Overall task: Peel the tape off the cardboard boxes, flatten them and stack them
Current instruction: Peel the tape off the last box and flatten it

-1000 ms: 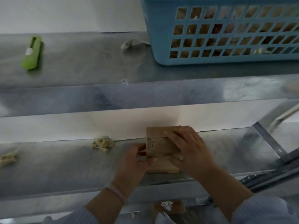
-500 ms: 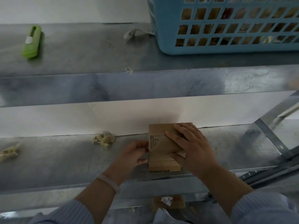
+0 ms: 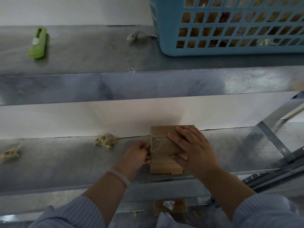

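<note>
Your right hand (image 3: 192,148) presses flat, fingers extended, on the cardboard box (image 3: 164,167) on the lower shelf (image 3: 65,162), anchoring it so your left hand (image 3: 138,153), fingers pinching the tape (image 3: 164,148), can peel.

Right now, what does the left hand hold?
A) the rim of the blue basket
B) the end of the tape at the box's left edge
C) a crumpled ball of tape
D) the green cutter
B: the left hand pinches the tape, partly peeled off the cardboard box, which the right hand presses down.
</note>
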Available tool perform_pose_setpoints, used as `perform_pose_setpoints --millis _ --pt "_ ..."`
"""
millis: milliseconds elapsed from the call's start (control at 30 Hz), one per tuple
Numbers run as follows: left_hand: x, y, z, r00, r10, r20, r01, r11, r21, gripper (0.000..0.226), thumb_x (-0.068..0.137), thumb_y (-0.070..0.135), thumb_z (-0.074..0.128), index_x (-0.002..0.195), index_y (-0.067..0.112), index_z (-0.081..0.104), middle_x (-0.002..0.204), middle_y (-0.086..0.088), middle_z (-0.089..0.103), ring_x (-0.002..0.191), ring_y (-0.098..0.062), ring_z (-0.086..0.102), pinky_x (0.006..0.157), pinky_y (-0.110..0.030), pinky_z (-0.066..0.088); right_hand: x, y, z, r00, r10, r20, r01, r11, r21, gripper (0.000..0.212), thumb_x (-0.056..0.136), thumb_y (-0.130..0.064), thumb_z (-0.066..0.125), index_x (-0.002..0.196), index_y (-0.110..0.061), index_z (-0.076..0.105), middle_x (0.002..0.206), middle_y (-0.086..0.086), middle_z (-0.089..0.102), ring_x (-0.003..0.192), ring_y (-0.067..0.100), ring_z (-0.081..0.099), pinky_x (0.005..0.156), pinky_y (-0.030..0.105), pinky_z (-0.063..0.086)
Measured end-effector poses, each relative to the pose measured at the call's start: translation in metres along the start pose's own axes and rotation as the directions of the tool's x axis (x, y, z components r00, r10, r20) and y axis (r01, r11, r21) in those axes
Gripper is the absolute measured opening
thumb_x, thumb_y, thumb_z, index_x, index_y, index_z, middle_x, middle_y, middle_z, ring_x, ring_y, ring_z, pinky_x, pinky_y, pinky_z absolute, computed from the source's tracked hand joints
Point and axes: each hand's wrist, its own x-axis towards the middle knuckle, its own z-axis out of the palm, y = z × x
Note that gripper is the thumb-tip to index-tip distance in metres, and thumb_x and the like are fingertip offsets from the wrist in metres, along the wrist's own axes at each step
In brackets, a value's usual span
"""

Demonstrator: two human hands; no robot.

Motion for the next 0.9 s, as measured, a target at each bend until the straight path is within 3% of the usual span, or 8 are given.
perform_pose_setpoints --millis 100,200,300,500,600,700,800,900 --pt "0.0 -0.004 -0.001 0.999 0.004 -0.035 -0.006 0.999 -0.046 0.018 0.098 0.021 0.053 0.083 0.013 0.06 0.088 -0.01 0.067 0.084 -0.021 0.064 0.067 -0.03 0.05 0.0 0.0 0.001 1.0 0.006 0.0 -0.006 1.0 0.012 0.064 0.073 -0.053 0.069 0.133 -0.032 0.059 0.14 0.0 0.053 0.133 0.022 0.044 0.116 0.042 0.029" --pt "-0.002 -0.004 -0.003 0.998 0.025 -0.062 -0.028 0.998 -0.048 0.014 0.095 0.02 0.057 0.086 0.013 0.066 0.095 -0.012 0.071 0.092 -0.021 0.067 0.069 -0.029 0.053 0.0 0.0 0.001 1.0 0.002 0.002 -0.002 1.0 0.01 0.065 0.072 -0.052 0.071 0.133 -0.032 0.059 0.139 0.0 0.053 0.133 0.023 0.045 0.114 0.045 0.034" --pt "-0.001 0.0 0.0 0.991 0.036 -0.127 -0.034 0.999 0.018 0.017 0.095 0.016 0.058 0.079 0.014 0.063 0.089 -0.013 0.069 0.088 -0.023 0.066 0.068 -0.029 0.052 -0.002 0.0 0.002 1.0 0.003 -0.003 -0.003 1.0 0.009 0.065 0.072 -0.052 0.07 0.132 -0.031 0.059 0.139 0.001 0.054 0.133 0.023 0.045 0.112 0.047 0.036" --pt "-0.003 0.006 0.005 0.999 -0.011 -0.032 0.014 0.995 0.097 0.02 0.1 0.015 0.044 0.086 0.01 0.057 0.078 -0.008 0.064 0.073 -0.019 0.063 0.061 -0.027 0.052 -0.003 0.0 0.003 1.0 0.013 0.006 -0.013 1.0 0.004 0.065 0.072 -0.053 0.07 0.133 -0.031 0.059 0.14 0.001 0.053 0.133 0.023 0.045 0.11 0.049 0.038" --pt "-0.011 0.005 0.004 0.999 0.012 -0.044 -0.013 1.0 -0.018 0.019 0.1 0.013 0.046 0.085 0.009 0.057 0.078 -0.009 0.065 0.071 -0.018 0.063 0.061 -0.026 0.052 -0.002 0.001 0.004 1.0 0.017 0.011 -0.017 1.0 0.017 0.065 0.072 -0.052 0.071 0.133 -0.031 0.059 0.14 0.001 0.053 0.133 0.023 0.045 0.109 0.049 0.038" --pt "-0.026 0.002 0.0 0.99 0.122 -0.077 -0.132 0.979 -0.154 0.021 0.1 0.017 0.048 0.088 0.009 0.063 0.086 -0.01 0.071 0.08 -0.02 0.068 0.068 -0.027 0.055 0.004 0.0 0.003 1.0 0.025 0.016 -0.025 1.0 0.01 0.065 0.073 -0.053 0.069 0.133 -0.031 0.059 0.138 0.002 0.054 0.131 0.025 0.047 0.11 0.048 0.038" --pt "-0.032 -0.001 -0.001 0.941 0.293 -0.172 -0.295 0.955 0.012 0.006 0.09 0.022 0.064 0.084 0.02 0.066 0.084 -0.005 0.073 0.082 -0.02 0.07 0.076 -0.036 0.057 0.017 -0.003 -0.002 0.998 0.05 0.028 -0.049 0.998 -0.026 0.064 0.073 -0.059 0.06 0.131 -0.031 0.06 0.134 0.001 0.057 0.126 0.024 0.049 0.11 0.044 0.038" --pt "-0.032 0.007 0.003 0.891 0.382 -0.245 -0.339 0.919 0.201 0.019 0.076 0.025 0.079 0.079 0.024 0.06 0.074 0.007 0.067 0.068 0.001 0.062 0.063 -0.017 0.05 0.029 -0.006 -0.007 0.994 0.089 0.063 -0.084 0.994 -0.074 0.067 0.071 -0.064 0.053 0.129 -0.033 0.061 0.13 -0.001 0.059 0.12 0.024 0.052 0.104 0.042 0.04"
